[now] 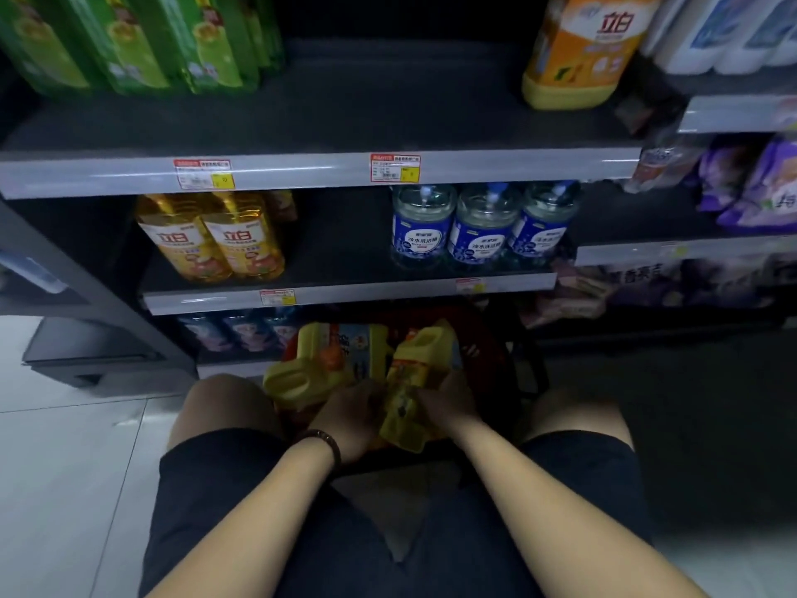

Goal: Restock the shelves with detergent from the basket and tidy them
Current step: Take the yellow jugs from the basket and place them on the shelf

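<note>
A red basket [496, 351] stands on the floor between my knees, under the lowest shelf edge. Yellow detergent jugs lie in it. My left hand [351, 414] and my right hand [446, 401] both grip one yellow detergent jug [407, 399] from either side, low in the basket. Another yellow jug [302, 377] lies to its left, partly under my left hand. On the top shelf [345, 123] one orange-labelled yellow jug [578, 49] stands at the right, with a wide bare gap to its left.
Green bottles [142, 41] fill the top shelf's left. The middle shelf holds two golden bottles [215, 239] at left and three blue-labelled clear bottles [483, 230] at right. Purple bags [759, 187] fill the unit to the right. Pale floor tiles [64, 468] lie to my left.
</note>
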### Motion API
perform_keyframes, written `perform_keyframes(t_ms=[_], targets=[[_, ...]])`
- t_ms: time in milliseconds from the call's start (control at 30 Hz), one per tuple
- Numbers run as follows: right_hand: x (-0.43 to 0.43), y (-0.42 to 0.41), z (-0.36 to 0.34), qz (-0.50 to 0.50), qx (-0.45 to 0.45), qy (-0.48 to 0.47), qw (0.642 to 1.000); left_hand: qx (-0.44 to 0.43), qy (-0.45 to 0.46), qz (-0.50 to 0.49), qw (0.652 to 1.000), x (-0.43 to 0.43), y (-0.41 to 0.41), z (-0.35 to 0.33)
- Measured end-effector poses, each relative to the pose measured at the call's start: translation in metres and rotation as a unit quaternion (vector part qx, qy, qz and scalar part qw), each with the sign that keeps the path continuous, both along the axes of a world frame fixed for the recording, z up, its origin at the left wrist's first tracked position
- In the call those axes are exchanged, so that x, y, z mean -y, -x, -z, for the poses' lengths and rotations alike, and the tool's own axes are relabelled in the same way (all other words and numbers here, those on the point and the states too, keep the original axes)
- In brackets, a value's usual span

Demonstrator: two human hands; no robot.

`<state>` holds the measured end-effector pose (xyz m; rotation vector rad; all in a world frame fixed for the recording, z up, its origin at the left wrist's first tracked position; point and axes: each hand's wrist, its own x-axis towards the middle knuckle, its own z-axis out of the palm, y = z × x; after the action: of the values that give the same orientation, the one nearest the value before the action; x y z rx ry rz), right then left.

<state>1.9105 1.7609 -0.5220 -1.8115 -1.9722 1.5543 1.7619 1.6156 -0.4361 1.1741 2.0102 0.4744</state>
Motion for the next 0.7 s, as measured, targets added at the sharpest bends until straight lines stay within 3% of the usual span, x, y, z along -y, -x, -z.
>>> perform_keyframes(t_ms=[133,400,600,700], targets=[[0.017,0.017,-0.021,0.009,0.042,0.024,0.999,0.010,0.011,-0.003,1.000,0.002,0.003,0.009],[0.033,0.023,0.007,0.049,0.016,0.040,0.998,0.010,0.025,-0.025,0.999,0.002,0.010,0.022],[0.041,0.025,-0.033,0.060,-0.042,-0.055,0.996,0.141,-0.018,-0.130,0.981,-0.005,0.009,0.018],[0.050,0.025,-0.062,-0.009,-0.020,-0.123,0.992,0.266,-0.087,-0.205,0.938,-0.008,0.004,0.007]])
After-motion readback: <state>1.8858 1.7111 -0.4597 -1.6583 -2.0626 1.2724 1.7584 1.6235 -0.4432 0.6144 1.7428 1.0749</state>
